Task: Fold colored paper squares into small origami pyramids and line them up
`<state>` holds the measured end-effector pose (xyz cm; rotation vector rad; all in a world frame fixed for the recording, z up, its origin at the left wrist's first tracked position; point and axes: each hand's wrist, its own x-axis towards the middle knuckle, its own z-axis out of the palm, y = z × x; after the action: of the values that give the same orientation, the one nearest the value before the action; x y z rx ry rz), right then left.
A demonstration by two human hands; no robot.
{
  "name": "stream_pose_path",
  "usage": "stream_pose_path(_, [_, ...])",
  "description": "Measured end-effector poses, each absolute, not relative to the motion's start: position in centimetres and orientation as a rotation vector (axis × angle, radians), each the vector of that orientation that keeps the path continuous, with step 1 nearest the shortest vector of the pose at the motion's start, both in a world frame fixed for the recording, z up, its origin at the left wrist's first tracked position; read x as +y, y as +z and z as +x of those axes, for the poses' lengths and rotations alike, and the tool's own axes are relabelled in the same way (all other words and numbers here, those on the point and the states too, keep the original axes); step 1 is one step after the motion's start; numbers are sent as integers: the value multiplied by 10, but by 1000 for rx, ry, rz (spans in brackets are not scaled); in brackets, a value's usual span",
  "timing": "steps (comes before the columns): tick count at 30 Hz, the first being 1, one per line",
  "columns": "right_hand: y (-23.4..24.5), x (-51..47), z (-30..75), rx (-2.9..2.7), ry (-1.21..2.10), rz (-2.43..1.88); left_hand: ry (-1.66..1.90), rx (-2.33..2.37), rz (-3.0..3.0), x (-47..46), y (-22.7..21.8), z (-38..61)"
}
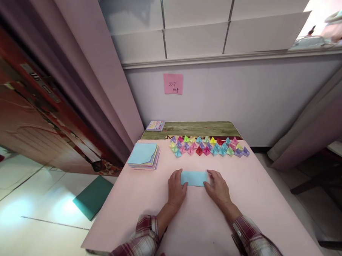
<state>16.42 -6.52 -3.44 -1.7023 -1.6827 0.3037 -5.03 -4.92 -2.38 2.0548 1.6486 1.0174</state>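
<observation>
A light blue paper [194, 178], folded into a long rectangle, lies flat on the pink table [152, 212] in front of me. My left hand [176, 188] rests on the paper's left end, fingers pressed down on it. On the right end sits my right hand [218, 186], fingers flat on the paper's edge. Both sleeves are plaid.
A stack of coloured square papers [144, 155] lies at the table's left. Several small folded paper shapes [208, 145] sit in rows at the far side. A small packet [155, 125] lies on a wooden surface behind. A pink note [173, 83] hangs on the wall. A green sheet [93, 196] lies on the floor.
</observation>
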Motion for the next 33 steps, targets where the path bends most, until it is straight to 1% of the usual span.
stream_pose_path(6, [-4,-34,154,-1902,381,-1957,981,1611,2165,-51,-20,-52])
stream_pose_path(10, [8,-23,149,-1858,534,-2083,987,1605,2147,-52,-19,-52])
stream_pose_path(15, [10,-34,147,-1776,603,-1981,1034,1576,2058,-51,-20,-55])
stream_pose_path(19, [12,-50,147,-1629,698,-1826,1270,1542,1750,-52,-17,-57])
stream_pose_path(20, [14,-55,146,-1537,758,-1769,1319,1531,1622,-54,-13,-56])
stream_pose_path(22, [20,-64,144,-1119,1002,-1542,1338,1475,1331,-61,1,-52])
stream_pose_path(25, [38,-78,137,-825,1172,-1322,1144,1187,918,-75,34,-39])
stream_pose_path(27, [53,-86,129,-786,1229,-1240,961,908,758,-84,59,-28])
stream_pose_path(29, [66,-93,122,-784,1260,-1187,995,783,693,-88,79,-18])
stream_pose_path(33, [82,-105,125,-902,1198,-1210,1146,900,611,-87,104,-14])
